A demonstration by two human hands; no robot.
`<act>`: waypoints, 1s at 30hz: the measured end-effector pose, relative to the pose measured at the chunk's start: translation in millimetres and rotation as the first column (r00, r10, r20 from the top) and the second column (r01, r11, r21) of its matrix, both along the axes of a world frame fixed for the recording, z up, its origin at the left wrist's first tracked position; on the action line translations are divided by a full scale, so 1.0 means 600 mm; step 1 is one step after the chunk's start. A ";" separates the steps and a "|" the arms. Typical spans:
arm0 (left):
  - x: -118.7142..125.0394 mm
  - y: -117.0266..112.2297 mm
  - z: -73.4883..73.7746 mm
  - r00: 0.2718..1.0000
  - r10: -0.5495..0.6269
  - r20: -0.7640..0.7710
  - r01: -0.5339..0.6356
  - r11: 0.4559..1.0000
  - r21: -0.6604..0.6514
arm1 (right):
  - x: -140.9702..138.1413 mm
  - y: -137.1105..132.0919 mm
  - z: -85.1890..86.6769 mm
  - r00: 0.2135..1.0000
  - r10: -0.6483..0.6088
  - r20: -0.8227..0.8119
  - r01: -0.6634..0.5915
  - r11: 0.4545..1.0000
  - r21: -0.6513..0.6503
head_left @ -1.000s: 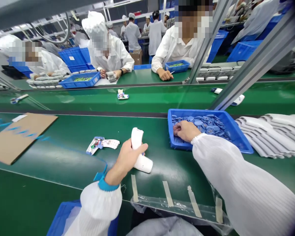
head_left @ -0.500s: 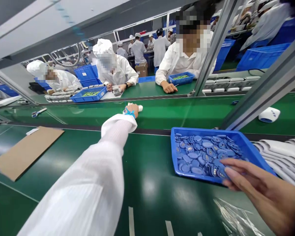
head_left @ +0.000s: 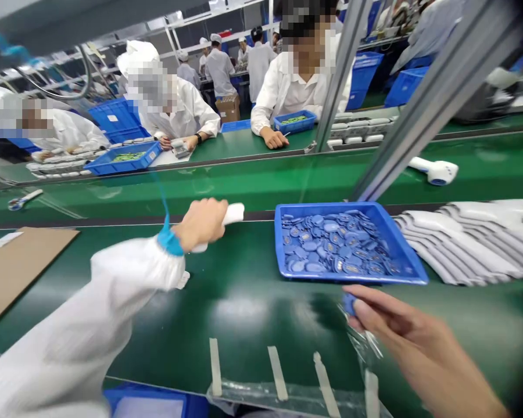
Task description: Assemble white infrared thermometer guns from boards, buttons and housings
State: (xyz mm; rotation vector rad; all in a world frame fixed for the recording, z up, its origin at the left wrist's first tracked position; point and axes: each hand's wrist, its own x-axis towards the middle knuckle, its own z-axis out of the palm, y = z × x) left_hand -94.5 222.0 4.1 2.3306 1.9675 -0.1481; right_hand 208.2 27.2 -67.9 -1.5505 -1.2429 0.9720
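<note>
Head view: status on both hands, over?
Left hand gripping white handheld device. Right hand pinching blue disc, below blue tray. Clear plastic film near right hand.

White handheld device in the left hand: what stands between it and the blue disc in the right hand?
The blue tray's front left corner, on the straight line from the white handheld device in the left hand to the blue disc in the right hand; otherwise green conveyor belt.
</note>
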 end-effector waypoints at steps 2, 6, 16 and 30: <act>-0.001 -0.085 -0.028 0.997 -0.071 -0.022 0.071 0.997 -0.028 | -0.024 -0.005 0.016 0.992 0.058 -0.115 -0.071 0.991 -0.117; 0.017 -0.221 -0.063 0.991 -0.106 0.082 0.111 0.992 -0.061 | -0.052 -0.023 0.020 0.964 0.082 -0.253 -0.134 0.972 -0.195; 0.103 -0.350 -0.072 0.753 -0.178 0.634 0.215 0.977 0.019 | -0.105 -0.054 0.054 0.923 0.226 -0.311 -0.238 0.971 -0.001; 0.104 -0.342 -0.079 0.657 -0.387 0.646 0.429 0.898 0.102 | -0.097 -0.068 0.028 0.845 0.128 0.519 -0.349 0.868 0.354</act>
